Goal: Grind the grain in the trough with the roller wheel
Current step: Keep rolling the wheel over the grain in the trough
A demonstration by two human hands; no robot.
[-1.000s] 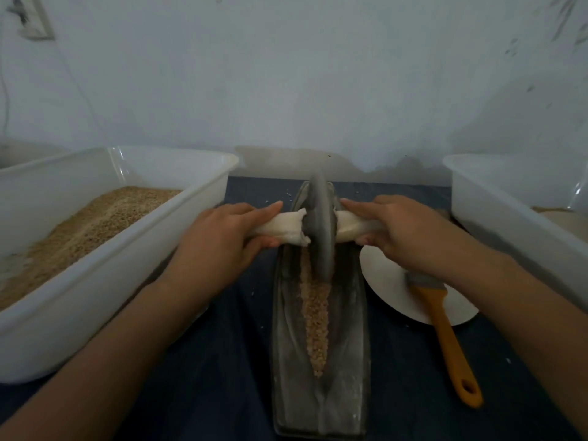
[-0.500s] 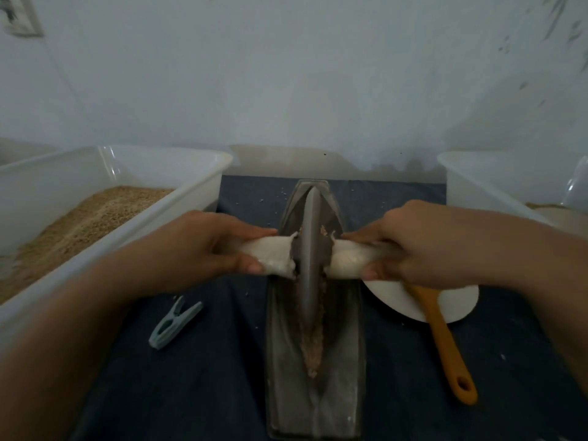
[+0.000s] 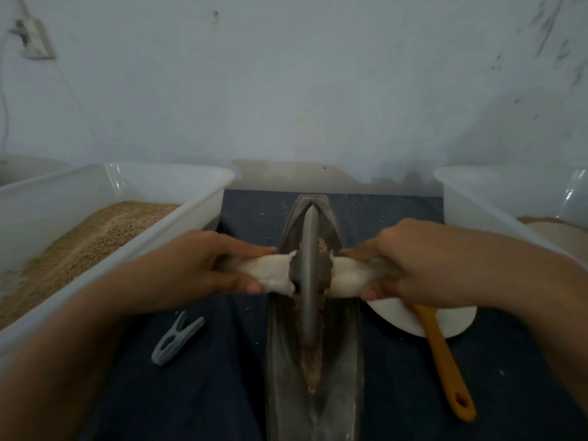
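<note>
Together two hands point(image 3: 203, 268) point(image 3: 410, 265) grip one roller wheel point(image 3: 310, 281).

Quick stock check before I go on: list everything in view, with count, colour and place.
trough: 1, dark grey, centre of cloth
roller wheel: 1, grey with white-wrapped handles, standing in trough
grain: 1 strip, tan, in trough groove
tubs: 2, white, left one holds tan grain, right one at edge
clothes peg: 1, pale blue-grey, left of trough
brush: 1, orange handle, right of trough, partly on disc
disc: 1, white, right of trough
cloth: 1, dark blue, underneath
left hand: grips left handle
right hand: grips right handle
</note>
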